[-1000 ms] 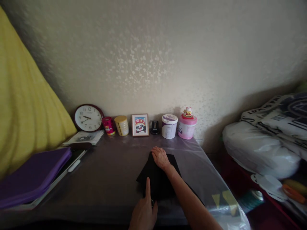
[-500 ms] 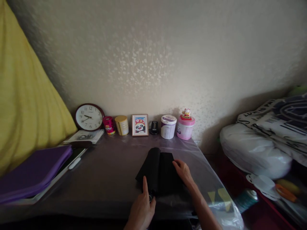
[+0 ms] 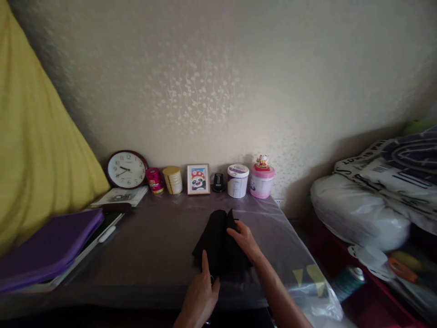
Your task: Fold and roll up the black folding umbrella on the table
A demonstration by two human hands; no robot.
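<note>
A black folding umbrella [image 3: 212, 237] lies on the table near its front edge, its loose fabric partly gathered. My left hand [image 3: 200, 294] is closed round the handle end at the bottom, with the index finger stretched along the cloth. Most of the handle is hidden by that hand. My right hand [image 3: 246, 240] grips a flap of the fabric on the right side between thumb and fingers. The flap is raised and folded toward the middle, its pointed tip standing up.
Along the wall stand a clock [image 3: 127, 169], a magenta can [image 3: 154, 180], a yellow-lidded tin [image 3: 172, 180], a framed panda picture [image 3: 198, 179], a small black device [image 3: 218, 182], a white tub [image 3: 238, 181] and a pink tub [image 3: 261, 183]. Purple folders [image 3: 51, 246] lie left; bags [image 3: 358, 212] lie right.
My right hand has moved left and slightly up, folding the right fabric flap toward the middle of the umbrella. My left hand has hardly moved.
</note>
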